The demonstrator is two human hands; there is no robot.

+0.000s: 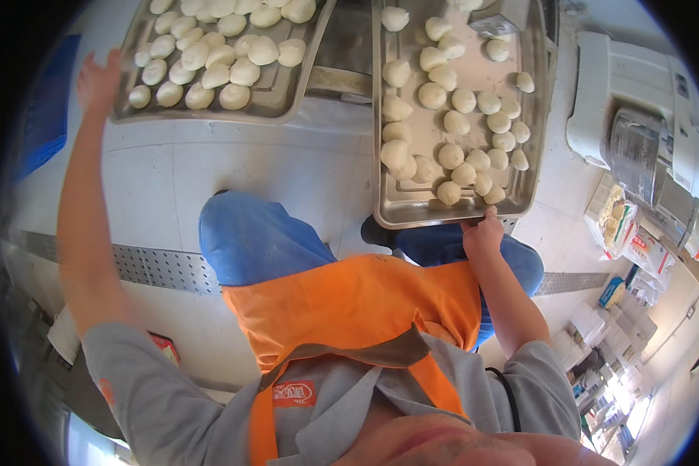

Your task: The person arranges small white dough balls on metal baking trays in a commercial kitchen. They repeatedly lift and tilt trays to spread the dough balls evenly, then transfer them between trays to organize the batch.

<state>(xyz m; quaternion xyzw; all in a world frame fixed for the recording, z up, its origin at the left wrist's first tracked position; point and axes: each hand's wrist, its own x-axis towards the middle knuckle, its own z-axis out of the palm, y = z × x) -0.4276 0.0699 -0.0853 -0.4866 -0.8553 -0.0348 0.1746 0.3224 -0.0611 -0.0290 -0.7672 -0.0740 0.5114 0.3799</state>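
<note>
My left hand (98,80) is raised beside the left edge of a metal tray (268,116), its fingers apart and slightly blurred; whether it touches the rim I cannot tell. Many round white dough balls (200,96) lie close together on that tray. With my right hand (482,233) I grip the near rim of a second metal tray (431,220), the thumb over the edge and the other fingers hidden beneath. This tray carries more dough balls (449,156), scattered or in loose clusters, and a small clear plastic piece (494,26) near its far end.
Below the trays are my knees and an orange apron (355,303). A perforated metal drain strip (163,269) crosses the tiled floor. At the left stands a blue crate (46,110). A white machine (629,116) and an open bag (611,218) with pale contents are at the right.
</note>
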